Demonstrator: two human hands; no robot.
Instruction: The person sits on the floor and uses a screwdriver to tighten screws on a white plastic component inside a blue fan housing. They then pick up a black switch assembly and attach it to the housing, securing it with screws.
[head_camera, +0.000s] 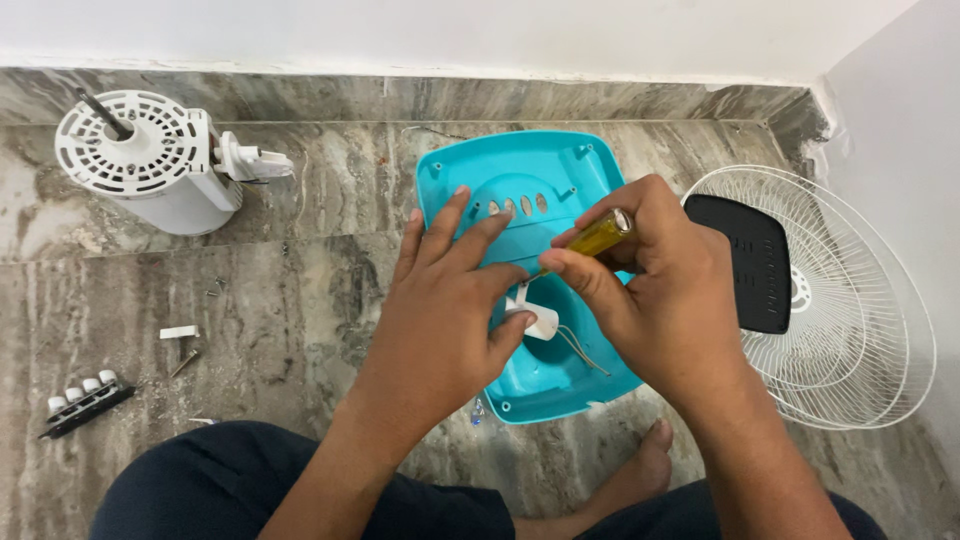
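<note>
Turquoise plastic fan housing (540, 170) lies open-side up on the floor — yellow-handled screwdriver (600, 236) inside.
</note>
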